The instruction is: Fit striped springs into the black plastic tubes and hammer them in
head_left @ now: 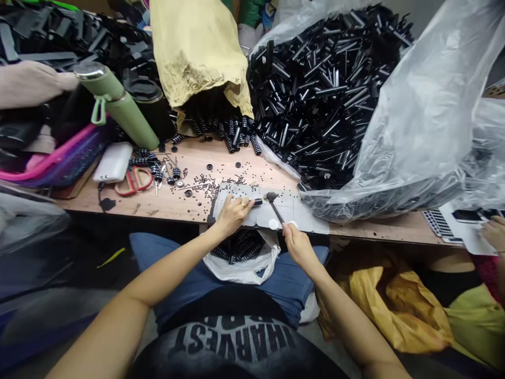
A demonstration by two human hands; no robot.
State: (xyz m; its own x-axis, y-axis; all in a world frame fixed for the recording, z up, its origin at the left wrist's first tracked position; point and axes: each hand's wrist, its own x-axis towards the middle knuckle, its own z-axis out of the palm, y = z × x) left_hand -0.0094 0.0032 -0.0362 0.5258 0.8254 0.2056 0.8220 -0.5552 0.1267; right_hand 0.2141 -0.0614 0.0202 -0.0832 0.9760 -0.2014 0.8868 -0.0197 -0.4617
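My left hand (234, 215) is closed around a short black tube (258, 202), which lies along the grey work plate (292, 209) at the table's front edge. My right hand (296, 243) grips the handle of a small hammer (276, 206). The hammer's dark head is just right of the tube's end, and I cannot tell whether they touch. Many tiny dark beads or rings (209, 185) are scattered left of and behind the plate. On my lap, below the plate, a white bag (260, 271) holds black ribbed pieces (236, 246).
A large clear plastic bag (414, 121) spills black tubes (315, 100) at the back right. Behind the plate stands a yellow sack (201, 47). To the left are red-handled scissors (134, 181), a white power bank (113, 162), a green bottle (126, 116) and a pink basket (59, 158). A co-worker's hand (495, 231) shows far right.
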